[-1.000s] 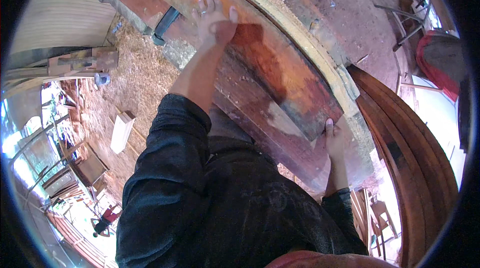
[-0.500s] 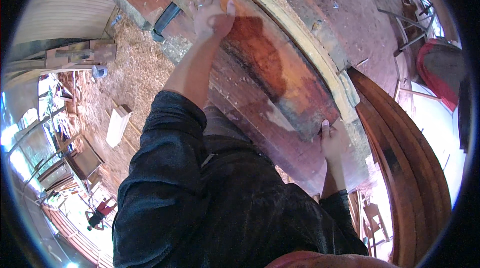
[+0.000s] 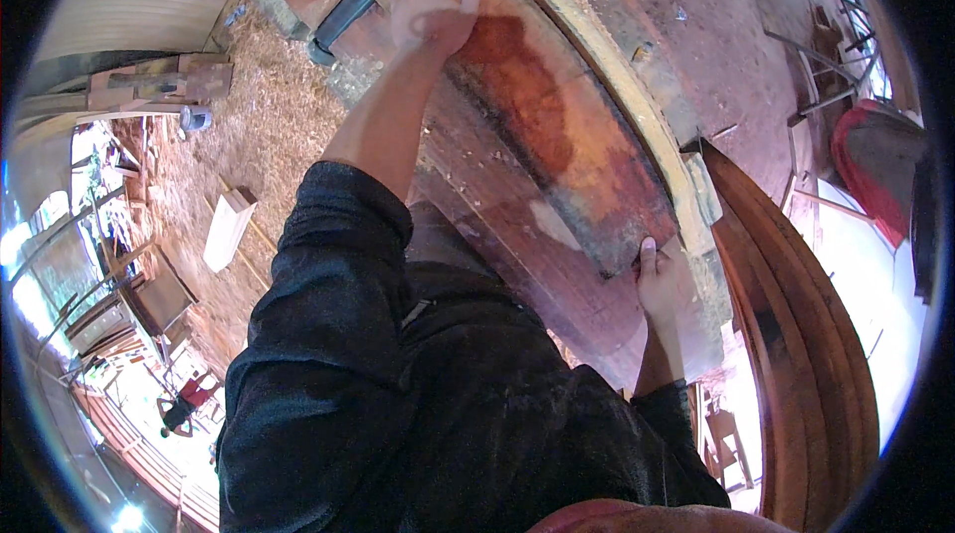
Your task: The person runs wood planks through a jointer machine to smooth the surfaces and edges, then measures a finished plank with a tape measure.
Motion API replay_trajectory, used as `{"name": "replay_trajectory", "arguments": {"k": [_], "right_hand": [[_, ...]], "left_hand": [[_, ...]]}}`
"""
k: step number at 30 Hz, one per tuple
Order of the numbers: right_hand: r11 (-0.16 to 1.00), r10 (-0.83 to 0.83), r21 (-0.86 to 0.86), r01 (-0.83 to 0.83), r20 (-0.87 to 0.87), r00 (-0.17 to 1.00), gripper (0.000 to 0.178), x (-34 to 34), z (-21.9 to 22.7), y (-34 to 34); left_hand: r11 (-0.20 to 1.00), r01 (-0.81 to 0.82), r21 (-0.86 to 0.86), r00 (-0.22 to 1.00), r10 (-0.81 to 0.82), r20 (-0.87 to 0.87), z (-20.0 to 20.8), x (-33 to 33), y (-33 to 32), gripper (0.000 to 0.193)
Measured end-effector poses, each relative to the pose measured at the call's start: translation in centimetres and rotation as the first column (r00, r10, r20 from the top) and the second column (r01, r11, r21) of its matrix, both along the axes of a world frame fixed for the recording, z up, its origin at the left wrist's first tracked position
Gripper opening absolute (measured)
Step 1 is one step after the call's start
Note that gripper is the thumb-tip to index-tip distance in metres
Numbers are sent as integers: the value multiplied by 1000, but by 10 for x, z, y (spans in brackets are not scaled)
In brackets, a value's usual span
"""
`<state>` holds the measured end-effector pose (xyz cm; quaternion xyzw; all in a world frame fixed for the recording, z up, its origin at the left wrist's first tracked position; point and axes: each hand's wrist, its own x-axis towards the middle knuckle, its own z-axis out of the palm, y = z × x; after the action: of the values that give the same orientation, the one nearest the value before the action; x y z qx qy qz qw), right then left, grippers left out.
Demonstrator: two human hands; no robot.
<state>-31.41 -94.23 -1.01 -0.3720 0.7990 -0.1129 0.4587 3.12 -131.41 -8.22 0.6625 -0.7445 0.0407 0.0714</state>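
Observation:
A long reddish-brown wooden board [image 3: 587,155] with a dark patch lies on a worn wooden workbench [image 3: 477,170] in front of me. Flat on its far part rests my left hand [image 3: 430,11], fingers spread and a ring on one of them. My right hand [image 3: 662,279] is at the board's near right end, thumb on the end edge; its other fingers are largely hidden, and it seems to hold that end. Beside the left hand, a black bar-like object [image 3: 344,18] lies across the bench's left side.
A pale wooden strip [image 3: 637,100] with sawdust runs along the board's far side. Curved dark planks [image 3: 796,334] stand at the right. Wood shavings [image 3: 274,86] cover the floor at left, near a pale wooden block [image 3: 230,228]. Another person [image 3: 187,402] is far off at lower left.
My view has shifted slightly, so the bench and surroundings appear a little displaced. Both hands keep their places on the board.

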Motion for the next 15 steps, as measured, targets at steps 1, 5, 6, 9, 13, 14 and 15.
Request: {"name": "replay_trajectory", "arguments": {"k": [1, 5, 6, 9, 13, 14, 15], "right_hand": [[999, 32, 12, -32, -18, 999, 59, 4, 6, -7], [1000, -12, -18, 12, 1, 1000, 60, -6, -19, 7], [1000, -10, -10, 10, 14, 1000, 60, -7, -21, 7], [1000, -2, -24, 2, 4, 1000, 58, -4, -28, 6], [984, -69, -161, 82, 83, 994, 51, 6, -28, 1], [983, -70, -161, 83, 83, 994, 51, 6, -28, 0], [987, -73, -138, 84, 86, 994, 56, 7, -28, 0]], "left_hand": [[1000, 1, -4, 1000, -1, 27, 0, 3, -1, 74], [998, 24, -50, 1000, -24, -7, -2, 3, -7, 73], [998, -2, -65, 1000, 2, 12, -2, 1, -5, 70], [999, -45, 22, 999, 45, 18, 7, 0, -7, 70], [992, -57, 110, 997, 51, 55, 12, 4, -12, 72], [992, -56, 109, 997, 50, 55, 11, 5, -13, 72], [992, -55, 115, 998, 50, 46, 10, 7, -14, 73]]}}
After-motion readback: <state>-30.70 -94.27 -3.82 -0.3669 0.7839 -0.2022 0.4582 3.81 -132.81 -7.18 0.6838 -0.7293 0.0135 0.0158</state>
